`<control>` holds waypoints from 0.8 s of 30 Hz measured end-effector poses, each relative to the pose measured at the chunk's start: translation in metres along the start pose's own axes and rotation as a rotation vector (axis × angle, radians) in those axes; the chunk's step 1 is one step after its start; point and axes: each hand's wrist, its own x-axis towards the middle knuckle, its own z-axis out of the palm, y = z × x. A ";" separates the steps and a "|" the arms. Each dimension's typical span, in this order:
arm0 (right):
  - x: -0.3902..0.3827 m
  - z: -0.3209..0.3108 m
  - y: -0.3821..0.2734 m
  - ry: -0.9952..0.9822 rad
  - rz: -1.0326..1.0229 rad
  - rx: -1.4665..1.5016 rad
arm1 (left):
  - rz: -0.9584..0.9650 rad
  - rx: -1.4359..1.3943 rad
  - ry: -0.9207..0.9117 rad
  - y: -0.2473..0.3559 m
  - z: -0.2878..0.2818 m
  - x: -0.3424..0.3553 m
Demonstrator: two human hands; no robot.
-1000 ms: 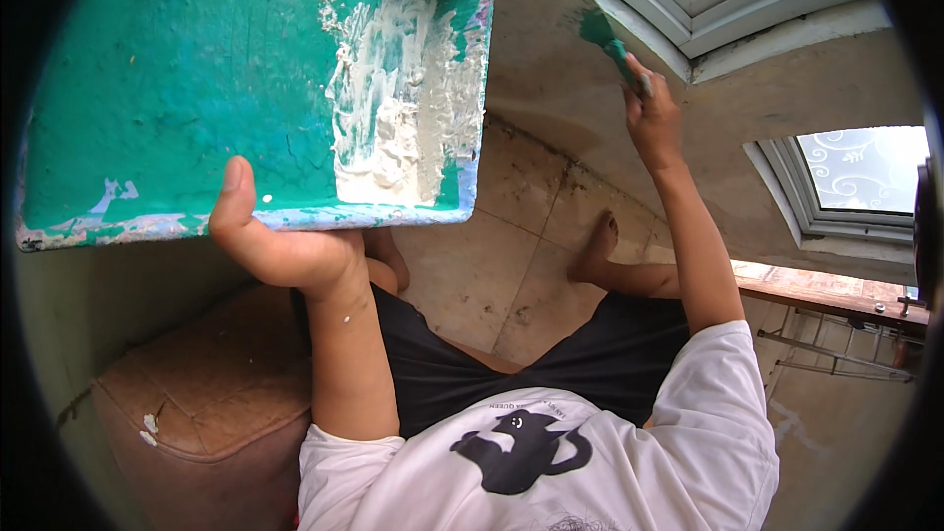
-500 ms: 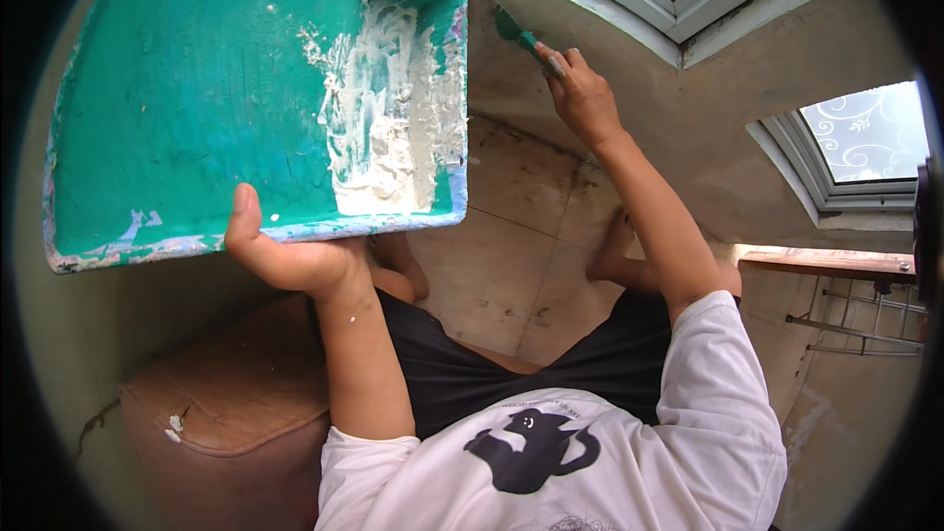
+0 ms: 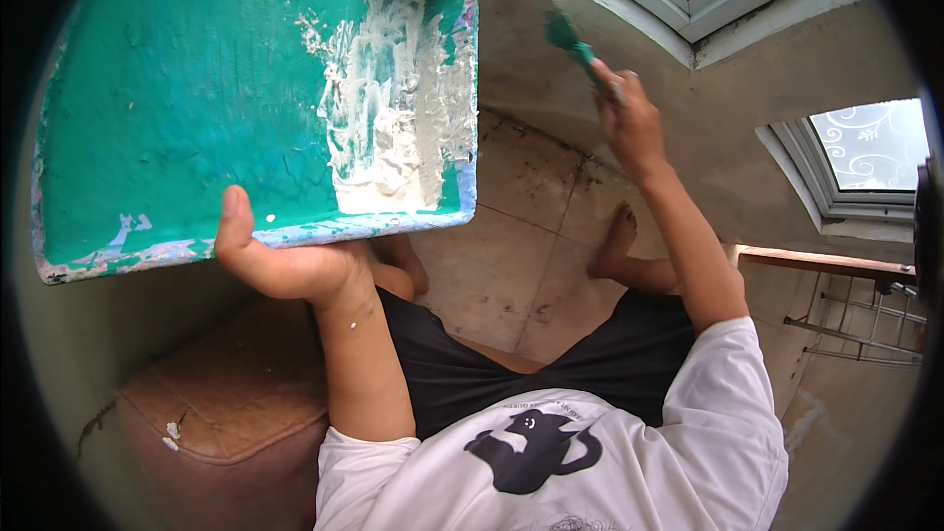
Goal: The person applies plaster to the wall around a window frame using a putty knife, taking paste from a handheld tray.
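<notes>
My left hand [image 3: 295,270] holds up a wide green paint tray [image 3: 177,108], with its thumb over the near rim and its other fingers hidden underneath. White putty [image 3: 393,162] is smeared and heaped along the tray's right side. Out to the right of the tray, my right hand [image 3: 631,123] is wrapped round a green-handled putty knife [image 3: 568,34]. The knife's blade end points up and left at the grey-brown wall [image 3: 516,64]; it is blurred, and I cannot tell whether it touches the wall.
Window frames [image 3: 733,0] jut from the wall at the top and right. A brown cushioned seat [image 3: 231,383] stands at the lower left. Stained floor tiles [image 3: 497,275] lie between my feet. A metal rack [image 3: 860,320] is at the far right, beneath a ledge.
My right hand has moved rightward and slightly down with the putty knife, away from the tray. The tray in my left hand has shifted only slightly.
</notes>
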 end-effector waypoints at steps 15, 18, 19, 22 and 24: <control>-0.013 0.008 0.017 0.154 0.205 0.042 | 0.039 -0.012 -0.067 -0.003 -0.009 0.008; -0.043 -0.018 0.026 0.108 0.278 0.032 | 0.044 0.029 -0.026 0.001 -0.003 0.001; -0.050 -0.023 0.027 0.093 0.257 0.037 | 0.036 0.020 -0.025 0.001 -0.002 0.001; -0.059 -0.025 0.023 0.064 0.181 0.041 | 0.007 -0.012 -0.038 0.001 -0.001 0.000; -0.046 -0.005 0.013 0.061 0.105 0.036 | -0.010 -0.032 -0.059 0.001 -0.002 0.000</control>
